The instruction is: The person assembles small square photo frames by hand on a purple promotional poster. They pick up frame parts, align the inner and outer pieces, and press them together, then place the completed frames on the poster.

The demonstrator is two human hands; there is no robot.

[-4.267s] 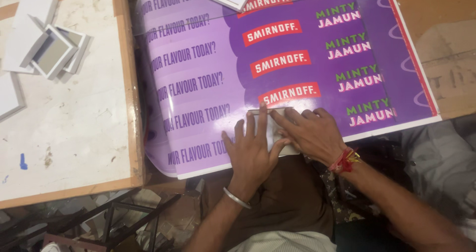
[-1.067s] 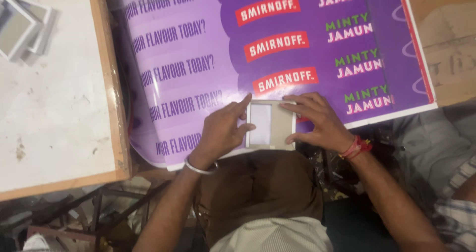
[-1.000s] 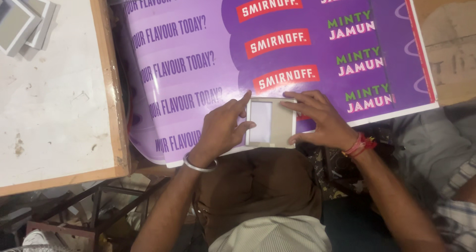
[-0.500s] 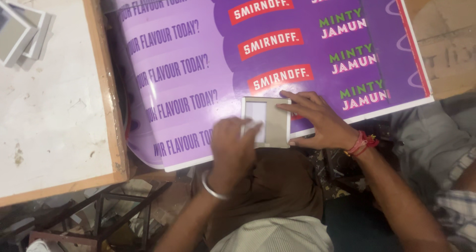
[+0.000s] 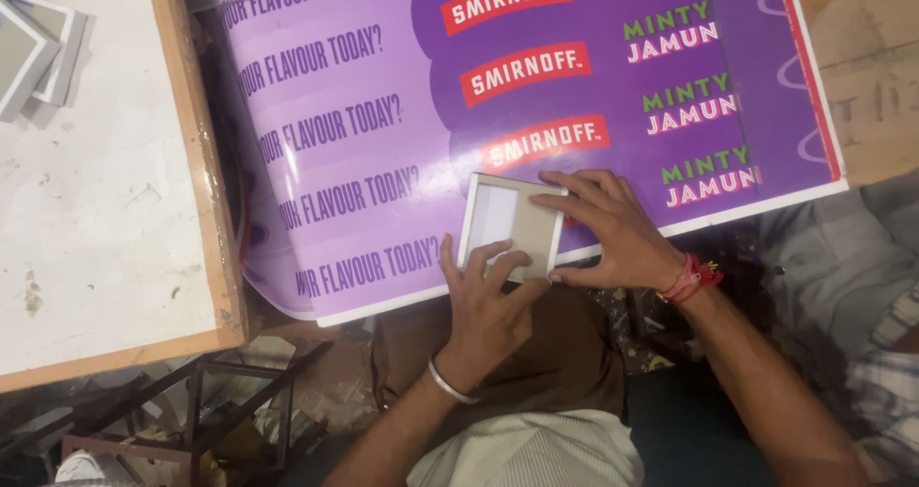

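Observation:
A small square cardboard box [image 5: 510, 225], grey with pale edges, lies open side up on a large purple printed sheet [image 5: 402, 142] near its front edge. My left hand [image 5: 486, 300] holds the box from the near side, thumb and fingers over its lower rim. My right hand [image 5: 613, 230], with a red thread at the wrist, grips the box's right edge, fingers spread along the top and side. A metal bangle circles my left wrist.
To the left stands a white-topped wooden board [image 5: 105, 209] with a wood rim; more grey boxes [image 5: 38, 56] are stacked at its far left corner. A brown cardboard surface [image 5: 871, 75] shows at the right. A metal frame [image 5: 191, 410] sits below the board.
My left hand has moved from the box's left side to its near edge. The box has turned slightly and sits a little farther onto the sheet. My right hand stays at its right edge.

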